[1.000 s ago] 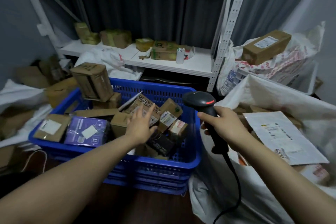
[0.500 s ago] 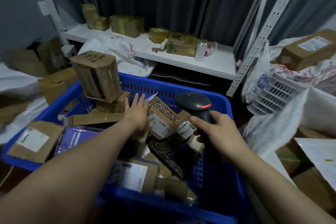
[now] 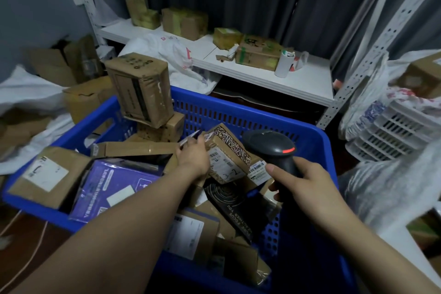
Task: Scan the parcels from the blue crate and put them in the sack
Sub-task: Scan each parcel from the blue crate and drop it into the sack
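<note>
The blue crate point(image 3: 310, 136) fills the lower middle, packed with several cardboard parcels. My left hand point(image 3: 193, 156) reaches into its centre and grips the left side of a small brown parcel point(image 3: 226, 157) with black patterned tape and a white label. My right hand point(image 3: 303, 181) holds a black barcode scanner point(image 3: 272, 148) by its handle, just right of that parcel, its head showing a red light. The white sack point(image 3: 391, 188) is blurred at the right edge. A purple parcel point(image 3: 112, 186) lies in the crate to the left.
A tall brown box point(image 3: 140, 88) stands on other parcels at the crate's back left. A white shelf point(image 3: 262, 74) behind holds several boxes and a white can. White stacked baskets point(image 3: 396, 131) sit at the right; cardboard and white bags lie at the left.
I have leaned closer over the crate. My left hand went from hovering open above the parcels to gripping the patterned-tape parcel. The scanner came in beside it.
</note>
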